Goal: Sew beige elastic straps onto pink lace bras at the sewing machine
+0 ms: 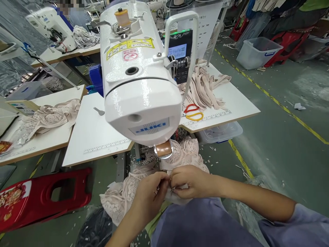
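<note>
A beige lace bra (183, 154) lies in front of me below the sewing machine (144, 109), its cups spread to both sides of my hands. My left hand (151, 190) pinches the bra's edge at the middle, fingers bent inward. Right beside it my right hand (185, 181) is closed on the same edge, thumb and fingertips pressed together. The two hands almost touch. Whatever small part lies between the fingertips is hidden. More lace (128, 188) hangs by my left wrist.
Scissors with red and yellow handles (194, 113) lie by a pile of beige straps (203, 87) on the right tabletop. A red stool (48, 195) stands at lower left. More beige bras (55, 116) rest on the left table. A clear bin (257, 51) sits on the floor.
</note>
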